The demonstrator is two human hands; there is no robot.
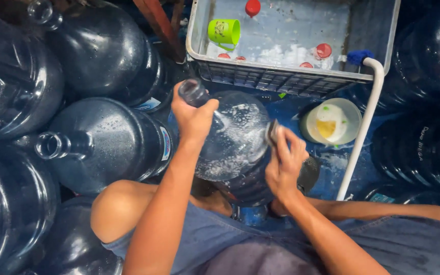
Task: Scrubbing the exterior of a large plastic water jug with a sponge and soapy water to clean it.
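A large dark blue water jug (235, 140) lies tilted between my knees, its shoulder covered in white soap foam. My left hand (193, 118) grips the jug's neck near its open mouth. My right hand (283, 163) presses a small dark scrubbing pad (272, 132) against the jug's right side.
Several more big blue jugs (103, 142) lie stacked on the left and stand on the right. A grey crate (281, 76) of soapy water holds a green cup (224, 31) and red caps. A white bowl (332, 122) sits beside a white pipe (362, 127).
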